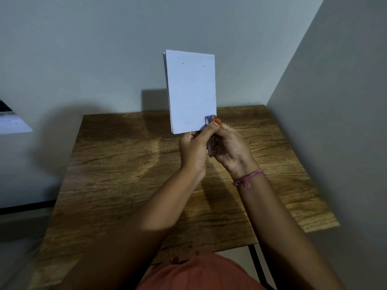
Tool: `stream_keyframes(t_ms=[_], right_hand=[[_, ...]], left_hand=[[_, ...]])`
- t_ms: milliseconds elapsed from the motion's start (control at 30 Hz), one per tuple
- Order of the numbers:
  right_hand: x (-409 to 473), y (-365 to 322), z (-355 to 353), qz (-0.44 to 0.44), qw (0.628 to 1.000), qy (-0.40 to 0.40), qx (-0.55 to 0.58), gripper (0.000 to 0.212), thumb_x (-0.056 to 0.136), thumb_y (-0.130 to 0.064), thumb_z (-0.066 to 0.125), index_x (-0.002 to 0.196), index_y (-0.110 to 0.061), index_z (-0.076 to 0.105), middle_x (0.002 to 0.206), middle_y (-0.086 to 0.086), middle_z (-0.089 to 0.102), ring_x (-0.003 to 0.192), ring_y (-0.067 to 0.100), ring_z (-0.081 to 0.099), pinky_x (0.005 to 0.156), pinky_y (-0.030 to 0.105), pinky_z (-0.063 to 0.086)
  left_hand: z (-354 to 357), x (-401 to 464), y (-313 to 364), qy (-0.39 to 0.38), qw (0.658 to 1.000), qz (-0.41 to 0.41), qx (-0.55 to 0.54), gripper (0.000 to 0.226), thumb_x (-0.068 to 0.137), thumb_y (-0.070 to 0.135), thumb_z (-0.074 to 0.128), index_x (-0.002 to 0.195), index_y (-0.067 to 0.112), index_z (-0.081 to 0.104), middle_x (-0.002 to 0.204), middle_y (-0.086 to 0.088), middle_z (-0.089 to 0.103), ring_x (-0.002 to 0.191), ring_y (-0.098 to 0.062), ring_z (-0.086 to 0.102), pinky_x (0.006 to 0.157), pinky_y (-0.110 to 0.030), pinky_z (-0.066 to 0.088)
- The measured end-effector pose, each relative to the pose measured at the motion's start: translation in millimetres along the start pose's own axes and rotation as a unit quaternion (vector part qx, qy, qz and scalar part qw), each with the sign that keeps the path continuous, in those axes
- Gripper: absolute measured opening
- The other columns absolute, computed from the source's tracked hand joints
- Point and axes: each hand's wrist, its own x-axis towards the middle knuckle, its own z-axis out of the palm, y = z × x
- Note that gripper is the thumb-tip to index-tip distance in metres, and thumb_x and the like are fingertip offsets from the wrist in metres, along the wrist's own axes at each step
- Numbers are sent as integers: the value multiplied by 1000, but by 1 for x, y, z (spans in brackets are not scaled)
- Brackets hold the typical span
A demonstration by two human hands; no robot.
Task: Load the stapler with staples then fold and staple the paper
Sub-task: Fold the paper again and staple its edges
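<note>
A folded white paper (191, 91) stands upright in the air above the wooden table (129, 168). Two staples show near its top edge and a faint one near the bottom. My left hand (193, 151) pinches the paper's lower edge. My right hand (228, 149) grips a small stapler (210, 119) with a blue tip and a metal body, its jaw closed over the paper's lower right corner. Both hands press together around the stapler, which is mostly hidden by the fingers.
A grey wall stands close behind the table and another along its right side. A white shelf or ledge (12, 124) juts out at the far left. An orange garment (199, 273) lies at the bottom edge.
</note>
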Motion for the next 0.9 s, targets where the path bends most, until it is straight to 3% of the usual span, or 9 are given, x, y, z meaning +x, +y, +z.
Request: stream_keyframes(t_ms=[100,233,300,400,533,667,767,833,900], right_hand=[[3,1,-2,-11,1000,-1,-15,18,89,-17,61,76,-19,72,65,-1,66,54,10,59,41,18,36],[7,3,-5,-18,999,-16,-26,10,88,-18,63,83,-17,72,72,0,67,66,11,60,52,24,41],[10,4,-5,-19,999,-25,-18,10,90,-17,61,88,-12,70,75,2,69,67,11,63,58,23,48],[12,3,-7,-19,997,-2,-72,24,91,-22,61,105,-2,65,86,7,68,73,12,63,64,25,49],[15,4,-12,0,991,1,-134,10,89,-26,63,90,-17,66,68,-2,68,64,9,60,51,19,44],[19,9,-17,74,989,-39,-121,17,84,-34,67,95,-22,67,79,1,68,73,12,64,62,24,52],[22,16,-27,114,985,-39,-120,24,80,-44,65,94,-24,65,80,-1,65,69,9,63,59,22,48],[27,22,-40,97,990,2,-97,21,85,-39,63,93,-20,65,74,1,63,62,8,59,51,19,45],[33,29,-58,72,991,64,-88,12,91,-19,59,100,-11,63,79,7,63,61,10,60,51,21,48]], left_hand=[[-4,2,4,-15,1000,-2,21,32,68,18,81,98,10,72,95,-4,74,92,-18,69,76,-29,54],[-9,3,11,-66,997,2,27,31,81,8,72,110,12,65,107,-6,70,101,-20,66,83,-32,54],[-16,2,15,-36,999,3,-16,28,85,7,66,113,8,63,110,-11,69,100,-23,66,88,-38,55],[-34,5,24,56,998,35,-20,14,88,8,64,101,12,64,104,-9,70,97,-23,67,84,-42,57],[-60,16,35,96,987,88,94,15,85,6,67,96,17,67,84,7,75,82,-10,70,74,-39,55],[-78,23,37,121,973,103,166,15,82,12,72,89,25,68,78,11,75,76,-5,69,62,-29,55],[-94,31,37,155,969,91,170,15,82,13,73,90,23,67,86,4,73,78,-9,68,54,-22,50],[-105,35,37,173,966,79,177,15,82,12,73,94,19,67,89,1,72,79,-10,68,53,-21,50],[-117,38,35,191,961,68,187,17,82,11,72,98,14,67,89,-1,71,78,-9,68,55,-22,54]])
